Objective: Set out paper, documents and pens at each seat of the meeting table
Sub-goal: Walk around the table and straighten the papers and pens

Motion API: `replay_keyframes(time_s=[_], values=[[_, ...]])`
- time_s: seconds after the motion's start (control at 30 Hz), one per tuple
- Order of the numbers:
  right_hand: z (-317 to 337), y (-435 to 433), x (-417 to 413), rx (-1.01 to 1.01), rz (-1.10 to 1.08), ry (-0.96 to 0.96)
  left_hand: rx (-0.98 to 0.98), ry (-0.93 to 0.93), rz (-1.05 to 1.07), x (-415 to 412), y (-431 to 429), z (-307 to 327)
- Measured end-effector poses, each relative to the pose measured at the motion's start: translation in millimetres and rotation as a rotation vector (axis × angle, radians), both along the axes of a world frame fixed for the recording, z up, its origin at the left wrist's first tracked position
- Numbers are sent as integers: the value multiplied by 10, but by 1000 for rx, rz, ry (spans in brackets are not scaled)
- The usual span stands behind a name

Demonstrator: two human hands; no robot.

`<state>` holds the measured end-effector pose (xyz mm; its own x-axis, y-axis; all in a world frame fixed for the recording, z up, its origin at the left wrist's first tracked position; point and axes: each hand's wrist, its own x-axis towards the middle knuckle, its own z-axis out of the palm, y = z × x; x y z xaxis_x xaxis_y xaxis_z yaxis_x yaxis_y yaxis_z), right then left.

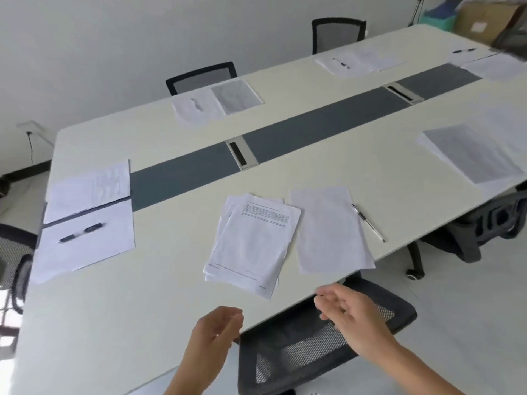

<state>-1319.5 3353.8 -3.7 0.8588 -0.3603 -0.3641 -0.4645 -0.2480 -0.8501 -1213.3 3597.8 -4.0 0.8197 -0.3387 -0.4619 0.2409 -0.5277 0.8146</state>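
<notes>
Meeting table (159, 295), cream with grey centre strip (313, 125).

- Near seat: printed document stack (253, 242) lying fanned; blank sheets (330, 232) just to its right; pen (368, 222) touching their right edge.
- Left end: document (88, 189) and blank paper (88, 246), dark pen (80, 232) resting on the paper.
- Far side and right: further paper sets, blurred.
- Left hand (212, 334) hovering over the near edge, fingers loosely curled, holding nothing.
- Right hand (350, 315) hovering open and empty above the mesh chair (310, 343).
</notes>
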Motion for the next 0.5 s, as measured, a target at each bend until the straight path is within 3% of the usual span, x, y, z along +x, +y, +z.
replay_keyframes(time_s=[0.13,0.27,0.4,0.5], values=[[-130,-20,424,77,-17,163,143,-136,-48,684,-170,-495],[-379,-39,896,268,-169,317,393,-262,-240,1182,-364,-994],[-742,-56,1383,400,-322,443,638,-275,-497,1294,-328,-1349],[-979,-17,1754,475,-396,493,716,-299,-588,1193,-210,-1449]])
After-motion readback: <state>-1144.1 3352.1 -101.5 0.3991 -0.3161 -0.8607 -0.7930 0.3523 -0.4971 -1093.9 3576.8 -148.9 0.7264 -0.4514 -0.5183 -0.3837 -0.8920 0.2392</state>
